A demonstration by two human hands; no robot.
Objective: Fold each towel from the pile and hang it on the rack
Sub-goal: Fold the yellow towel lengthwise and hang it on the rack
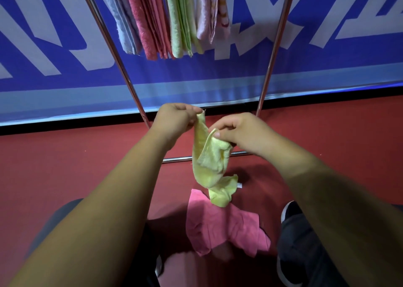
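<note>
Left hand [174, 121] pinches the top corner of the yellow towel [209, 166]; right hand [242, 132], just beside it, pinches a folded edge a little lower, thumb on the cloth. The yellow towel hangs crumpled from these two grips, its lower end dangling above a pink towel [220, 225] that lies rumpled on the red floor [65, 156] near a dark shoe [290, 210]. Beyond stands the metal rack [272, 53], its low crossbar behind the yellow towel. Higher up hang folded towels side by side: blue towel [122, 25], deep pink towel [144, 25], green towel [178, 25], pale pink towel [207, 14]. Behind them is a blue and white banner [65, 68]
</note>
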